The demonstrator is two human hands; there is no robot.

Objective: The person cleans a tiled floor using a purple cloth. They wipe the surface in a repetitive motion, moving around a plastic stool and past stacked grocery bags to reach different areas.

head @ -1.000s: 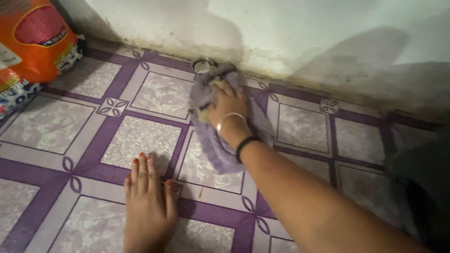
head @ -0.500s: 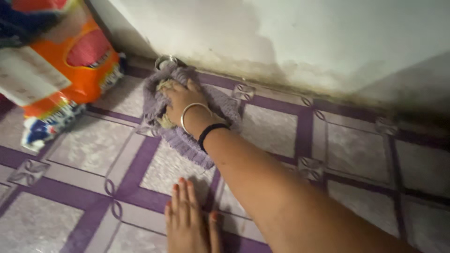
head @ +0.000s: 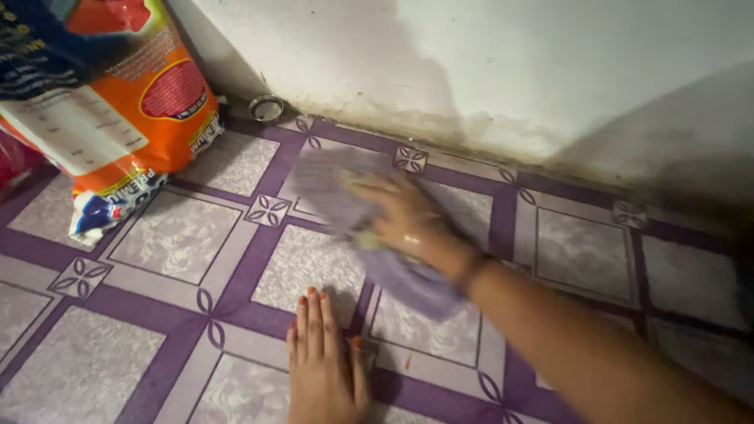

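Observation:
My right hand (head: 408, 216) presses a purple cloth (head: 338, 188) onto the purple patterned floor tiles (head: 181, 235), blurred with motion, a short way out from the wall. A bangle and a dark band sit at its wrist. My left hand (head: 326, 365) lies flat on the tiles near the bottom edge, fingers together and pointing at the cloth, holding nothing.
A large orange bag (head: 118, 94) leans at the left against the stained white wall (head: 487, 71). A small round metal drain (head: 267, 107) sits at the wall's foot beside the bag. A dark shadow covers the right side.
My right hand has swept the cloth away from the drain toward the right and nearer to me, uncovering the drain. The left hand stayed planted on the tiles.

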